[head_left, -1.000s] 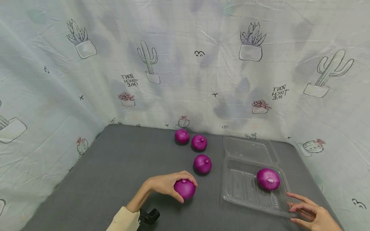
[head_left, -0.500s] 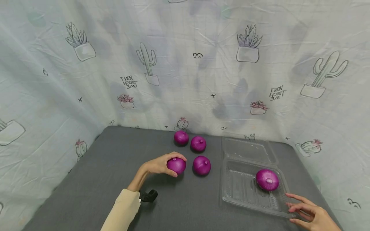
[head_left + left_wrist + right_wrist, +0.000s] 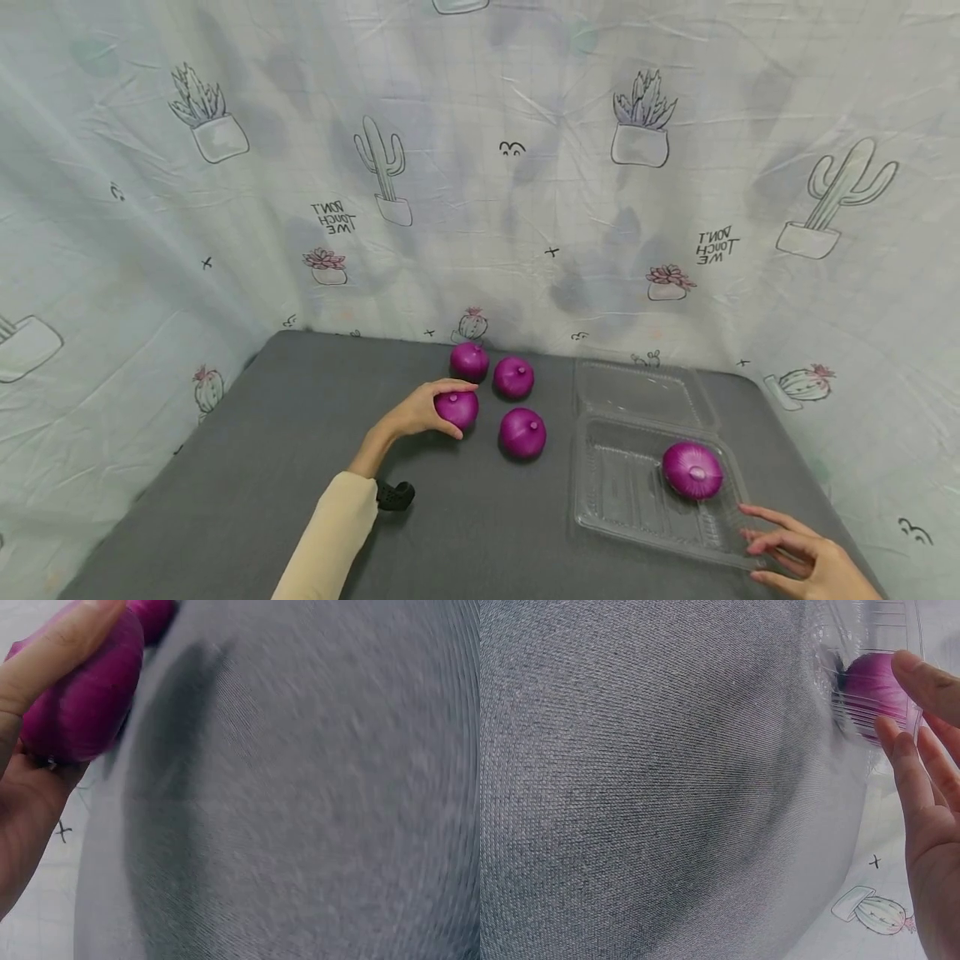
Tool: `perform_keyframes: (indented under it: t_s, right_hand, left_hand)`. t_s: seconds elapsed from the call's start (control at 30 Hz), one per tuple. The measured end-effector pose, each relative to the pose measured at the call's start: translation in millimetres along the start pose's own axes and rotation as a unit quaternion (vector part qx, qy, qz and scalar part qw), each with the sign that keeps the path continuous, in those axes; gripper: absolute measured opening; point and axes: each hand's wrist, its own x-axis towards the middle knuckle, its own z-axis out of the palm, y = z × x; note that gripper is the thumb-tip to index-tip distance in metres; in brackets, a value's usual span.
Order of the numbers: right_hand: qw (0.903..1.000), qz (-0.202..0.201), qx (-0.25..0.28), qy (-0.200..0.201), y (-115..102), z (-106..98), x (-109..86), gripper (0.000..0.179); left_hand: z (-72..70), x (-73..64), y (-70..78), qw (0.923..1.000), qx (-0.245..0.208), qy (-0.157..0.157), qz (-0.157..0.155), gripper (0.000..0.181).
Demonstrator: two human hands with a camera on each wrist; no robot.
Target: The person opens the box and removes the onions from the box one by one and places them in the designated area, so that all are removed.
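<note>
My left hand (image 3: 417, 412) grips a red onion (image 3: 457, 411) between thumb and fingers; in the left wrist view the thumb lies across this onion (image 3: 94, 701). Three more onions are close by: one at the back (image 3: 469, 361), one right of it (image 3: 513, 377) and one nearer (image 3: 522, 433). At the right, a clear plastic clamshell box (image 3: 611, 523) stands with its lid folded back, one red onion (image 3: 692, 471) in its tray. My right hand (image 3: 813, 558) is at the box's right edge, fingers loosely extended; whether they touch it I cannot tell.
A grey cloth covers the table (image 3: 247, 483). Behind and at both sides hangs a pale curtain (image 3: 450, 233) printed with cacti. A black strap (image 3: 395, 496) sits on my left wrist, below a cream sleeve (image 3: 330, 533).
My left hand has carried the gripped onion back and slightly left, from the front of the table toward the other onions. The right hand has stayed almost still beside the box.
</note>
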Motion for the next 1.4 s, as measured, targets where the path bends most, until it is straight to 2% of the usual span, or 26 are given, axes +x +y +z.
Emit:
perform_keyframes:
  t_s: [0.1,0.23,0.4,0.53,0.67,0.8,1.0,1.17,1.4]
  right_hand:
    - [0.9999,0.013,-0.006,0.005,0.3,0.9,-1.6,0.027]
    - [0.9995,0.027,-0.01,0.01,0.5,1.6,-4.0,0.028]
    - [0.9997,0.02,-0.01,0.012,0.2,2.4,-5.8,0.028]
    - [0.9999,0.009,0.008,0.009,-0.5,1.3,-6.7,0.027]
    - [0.9999,0.0,-0.01,0.013,-1.9,-0.1,-6.5,0.029]
    - [0.9983,0.008,-0.052,0.024,-3.7,0.2,-4.6,0.031]
    - [0.9956,0.012,-0.089,0.027,-6.7,1.6,-0.4,0.032]
    - [0.9939,-0.01,-0.105,0.034,-8.2,1.6,0.8,0.034]
    - [0.9939,-0.003,-0.105,0.033,-7.0,2.0,0.6,0.034]
  left_hand:
    - [2.7,-0.2,-3.6,0.9997,0.017,-0.014,0.013,0.075]
    - [6.4,-1.0,-6.3,0.9989,0.009,-0.039,0.026,0.074]
    - [6.5,-2.8,-4.7,0.9983,-0.011,-0.055,0.017,0.072]
    - [4.8,-2.6,-5.0,0.9975,-0.008,-0.063,0.031,0.069]
    - [3.5,0.3,-7.3,0.9976,-0.008,-0.055,0.042,0.07]
    - [1.2,1.8,-10.1,0.9983,-0.014,-0.045,0.035,0.073]
    - [-2.5,-0.6,-14.0,0.9963,-0.055,-0.052,0.04,0.076]
    - [-3.2,-0.2,-14.8,0.9929,-0.086,-0.064,0.053,0.072]
    - [-6.0,-3.2,-17.8,0.9918,-0.091,-0.063,0.064,0.067]
